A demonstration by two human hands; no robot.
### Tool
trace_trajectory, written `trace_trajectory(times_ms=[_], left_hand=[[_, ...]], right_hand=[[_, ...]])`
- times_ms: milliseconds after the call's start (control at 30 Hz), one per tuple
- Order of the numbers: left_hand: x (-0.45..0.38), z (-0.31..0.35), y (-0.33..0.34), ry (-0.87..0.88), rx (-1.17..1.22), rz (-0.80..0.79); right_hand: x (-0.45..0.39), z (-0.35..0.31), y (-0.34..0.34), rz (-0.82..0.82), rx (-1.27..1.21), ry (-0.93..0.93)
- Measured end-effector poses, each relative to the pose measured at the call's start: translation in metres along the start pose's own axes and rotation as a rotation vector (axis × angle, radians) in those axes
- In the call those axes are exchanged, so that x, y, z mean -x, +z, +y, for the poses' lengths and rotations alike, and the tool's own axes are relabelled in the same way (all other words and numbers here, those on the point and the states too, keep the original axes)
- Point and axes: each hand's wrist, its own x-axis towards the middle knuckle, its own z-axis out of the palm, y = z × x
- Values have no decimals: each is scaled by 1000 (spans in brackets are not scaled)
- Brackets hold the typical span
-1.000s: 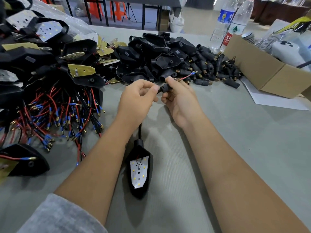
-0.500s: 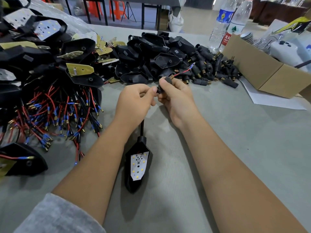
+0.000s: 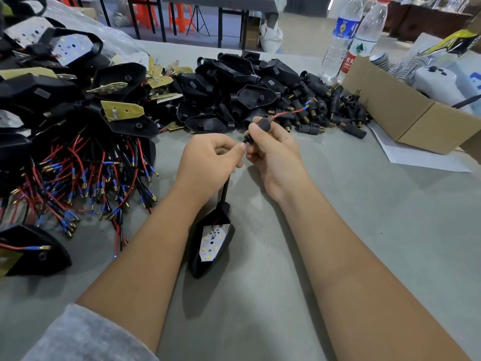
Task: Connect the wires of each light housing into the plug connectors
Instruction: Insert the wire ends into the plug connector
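A black light housing (image 3: 210,247) with a white LED board lies on the grey table between my forearms, its black cable rising to my hands. My left hand (image 3: 208,162) pinches that cable near its top end. My right hand (image 3: 273,149) grips a black plug connector (image 3: 261,125) slid over the cable. The red wire (image 3: 289,113) with a blue-sleeved tip sticks out of the connector's threaded brass end, pointing up and right.
Wired housings with red and black leads (image 3: 78,173) are heaped at the left. Empty housings (image 3: 234,82) and loose connectors (image 3: 338,110) are piled at the back. A cardboard box (image 3: 406,113) and two water bottles (image 3: 348,35) stand at the right.
The connector has slid further down the cable, so more red wire shows past its brass end. The housing has shifted slightly toward my hands.
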Motion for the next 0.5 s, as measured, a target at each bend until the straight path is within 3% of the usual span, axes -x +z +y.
trace_trajectory(times_ms=[300,500], left_hand=[[0,0,1,-23,-35,-13],[-2,-8,3,-120,-106,-62]], right_hand=[[1,-2,3,-21,67,-1],[-2,-2,1,114,-76,-3]])
